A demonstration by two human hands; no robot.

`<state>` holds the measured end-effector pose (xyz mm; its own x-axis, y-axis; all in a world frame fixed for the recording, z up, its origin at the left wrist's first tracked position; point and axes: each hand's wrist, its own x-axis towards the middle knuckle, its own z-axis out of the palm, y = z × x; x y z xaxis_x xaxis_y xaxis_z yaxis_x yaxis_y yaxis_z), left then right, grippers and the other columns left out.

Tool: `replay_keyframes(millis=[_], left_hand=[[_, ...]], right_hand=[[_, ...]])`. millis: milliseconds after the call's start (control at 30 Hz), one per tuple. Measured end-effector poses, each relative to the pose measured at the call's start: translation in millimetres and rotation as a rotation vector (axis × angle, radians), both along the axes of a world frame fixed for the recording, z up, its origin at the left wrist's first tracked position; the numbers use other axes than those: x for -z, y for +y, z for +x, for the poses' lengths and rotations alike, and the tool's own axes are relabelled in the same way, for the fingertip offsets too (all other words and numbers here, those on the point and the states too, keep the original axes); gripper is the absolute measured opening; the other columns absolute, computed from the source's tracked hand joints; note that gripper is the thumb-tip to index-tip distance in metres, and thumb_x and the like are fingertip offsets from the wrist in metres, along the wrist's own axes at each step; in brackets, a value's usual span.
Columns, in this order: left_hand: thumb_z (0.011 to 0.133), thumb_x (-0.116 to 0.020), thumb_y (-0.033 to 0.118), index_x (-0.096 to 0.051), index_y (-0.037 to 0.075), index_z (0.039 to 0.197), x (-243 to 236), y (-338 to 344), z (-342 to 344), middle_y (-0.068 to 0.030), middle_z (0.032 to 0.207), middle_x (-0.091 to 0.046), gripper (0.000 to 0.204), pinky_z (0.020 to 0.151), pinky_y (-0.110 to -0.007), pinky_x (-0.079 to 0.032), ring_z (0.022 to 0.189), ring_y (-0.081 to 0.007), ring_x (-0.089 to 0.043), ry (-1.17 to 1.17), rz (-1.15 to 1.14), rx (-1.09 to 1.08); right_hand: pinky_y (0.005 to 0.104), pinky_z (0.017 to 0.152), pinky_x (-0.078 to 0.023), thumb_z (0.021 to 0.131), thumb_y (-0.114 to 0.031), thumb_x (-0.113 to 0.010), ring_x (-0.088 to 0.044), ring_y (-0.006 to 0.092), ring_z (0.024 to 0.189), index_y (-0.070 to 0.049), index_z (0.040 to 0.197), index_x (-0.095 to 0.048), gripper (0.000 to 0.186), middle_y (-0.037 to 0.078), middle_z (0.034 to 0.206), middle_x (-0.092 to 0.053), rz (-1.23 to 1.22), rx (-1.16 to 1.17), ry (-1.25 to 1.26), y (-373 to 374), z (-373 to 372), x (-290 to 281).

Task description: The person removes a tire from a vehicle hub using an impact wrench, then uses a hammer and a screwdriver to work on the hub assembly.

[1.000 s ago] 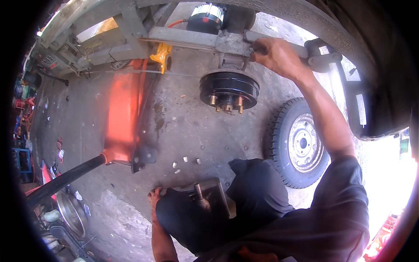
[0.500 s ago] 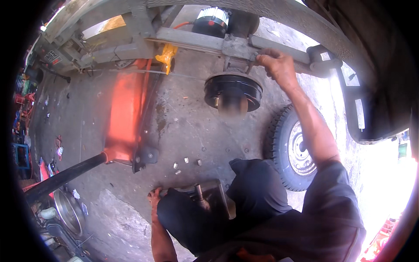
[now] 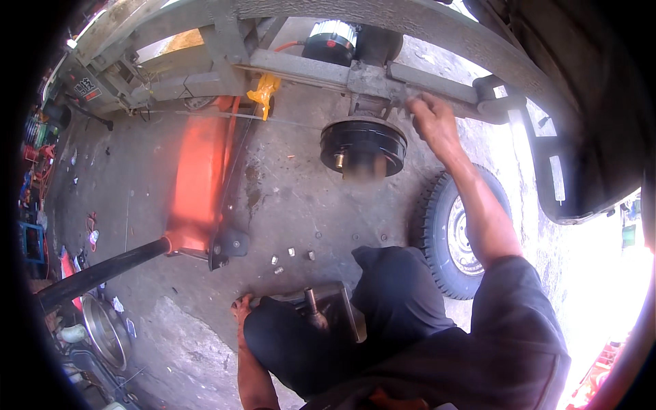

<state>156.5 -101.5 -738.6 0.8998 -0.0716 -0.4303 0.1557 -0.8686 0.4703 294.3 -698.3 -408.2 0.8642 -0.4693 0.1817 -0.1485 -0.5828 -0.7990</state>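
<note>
My right hand [image 3: 433,123] reaches up beside the grey axle bracket [image 3: 372,80], under the leaf spring [image 3: 437,83]. Its fingers are curled together near the bracket's bolts; anything small between them is hidden. Just left of it is a black brake drum [image 3: 362,145], with a brass-coloured stud showing and a blurred dark hub in front. Beside my left knee, the fingers of my left hand [image 3: 241,307] are bent at the end of a grey metal piece [image 3: 347,311], which passes behind my knees. What they grip is unclear. A metal socket-like shaft [image 3: 312,301] stands up between my knees.
An orange floor jack [image 3: 199,181] with a long black handle [image 3: 102,273] stands to the left. A yellow piece [image 3: 264,94] hangs on the frame. A wheel with tyre [image 3: 461,232] lies at right. Several small nuts [image 3: 292,252] are scattered on the floor. A metal ring [image 3: 106,331] lies lower left.
My right hand has shifted slightly right and down, away from the bracket's bolts. My left hand stays beside the knee.
</note>
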Motion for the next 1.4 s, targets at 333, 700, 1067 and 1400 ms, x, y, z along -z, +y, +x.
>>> replay_keyframes(millis=[333,700,1067,1400], left_hand=[[0.068,-0.075,0.033,-0.059,0.025,0.113,-8,-4,-4,-0.0203,0.130,-0.044,0.049,0.105,-0.047,-0.026,0.126,-0.0416,-0.028,-0.030,-0.027,-0.054],[0.068,-0.074,0.038,-0.059,0.026,0.113,-17,-9,-4,-0.0143,0.127,-0.045,0.049,0.102,-0.053,-0.026,0.125,-0.0395,-0.028,-0.052,-0.025,-0.010],[0.068,-0.075,0.038,-0.059,0.026,0.113,14,3,-1,-0.0147,0.127,-0.045,0.049,0.101,-0.054,-0.027,0.126,-0.0399,-0.027,0.020,-0.220,-0.141],[0.067,-0.075,0.041,-0.058,0.026,0.115,2,-6,0,-0.0149,0.130,-0.044,0.053,0.102,-0.053,-0.026,0.126,-0.0397,-0.027,0.034,-0.040,-0.050]], right_hand=[[0.0320,0.077,-0.047,0.080,-0.021,-0.064,-0.064,0.0222,0.080,0.000,0.111,-0.059,0.038,0.013,0.086,-0.068,-0.405,-0.141,0.101,-3,27,-23],[0.0376,0.076,-0.047,0.082,-0.027,-0.060,-0.062,0.0317,0.083,0.000,0.105,-0.060,0.036,0.021,0.088,-0.065,-0.406,0.005,-0.013,11,22,-3],[0.0328,0.073,-0.047,0.084,-0.027,-0.064,-0.061,0.0206,0.078,0.005,0.098,-0.061,0.035,0.019,0.085,-0.066,-0.223,0.250,-0.183,36,6,24],[0.0389,0.067,-0.048,0.079,-0.027,-0.066,-0.063,0.0336,0.075,-0.004,0.097,-0.064,0.030,0.018,0.080,-0.065,-0.397,0.080,-0.134,13,24,-6]])
